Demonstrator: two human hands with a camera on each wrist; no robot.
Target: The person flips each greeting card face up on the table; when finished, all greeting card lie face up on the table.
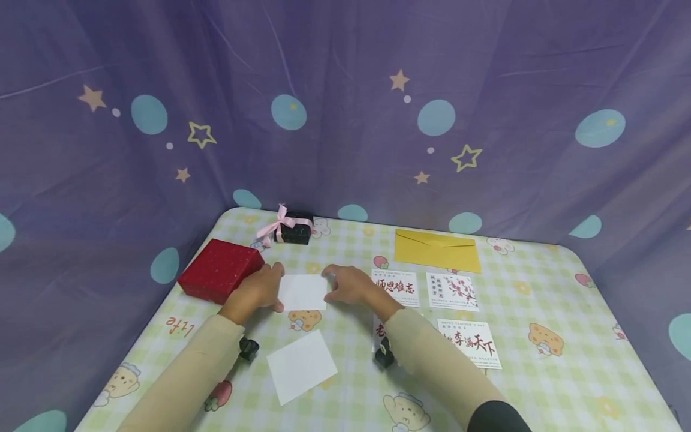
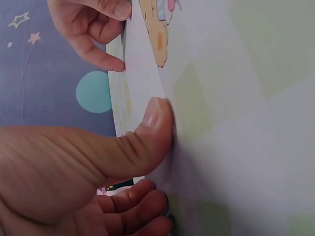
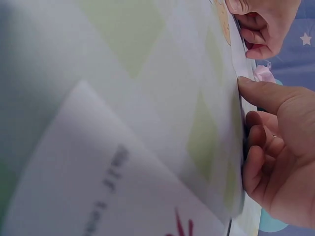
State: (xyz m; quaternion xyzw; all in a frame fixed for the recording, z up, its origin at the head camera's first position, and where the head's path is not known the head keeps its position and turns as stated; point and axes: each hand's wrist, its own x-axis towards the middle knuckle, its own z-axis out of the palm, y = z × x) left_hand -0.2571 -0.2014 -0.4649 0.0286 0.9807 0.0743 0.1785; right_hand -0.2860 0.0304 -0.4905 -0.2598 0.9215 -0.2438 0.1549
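Soft, even, slightly dim light; head view fairly clear. Left wrist: diffuse shadow on tablecloth [image 2: 211, 184] beside left fingers [image 2: 140, 202]. Right wrist: printed card [image 3: 93, 157], apart from right fingers [image 3: 257, 137], out of focus, lettering smeared.

On the table [image 1: 567, 384], before the curtain [image 1: 345, 48], we find: at left, a box [image 1: 218, 270]; far of it and to its right, a second box [image 1: 299, 235], a ribbon [image 1: 280, 224] on it. Between left hand [image 1: 261, 287] and right hand [image 1: 348, 285], one card [image 1: 302, 292]; near of that, another card [image 1: 302, 367], askew. Right of both, four more cards [image 1: 452, 292] in two rows, the right sleeve [image 1: 439, 363] over the near row. Far of these, an envelope [image 1: 437, 252].
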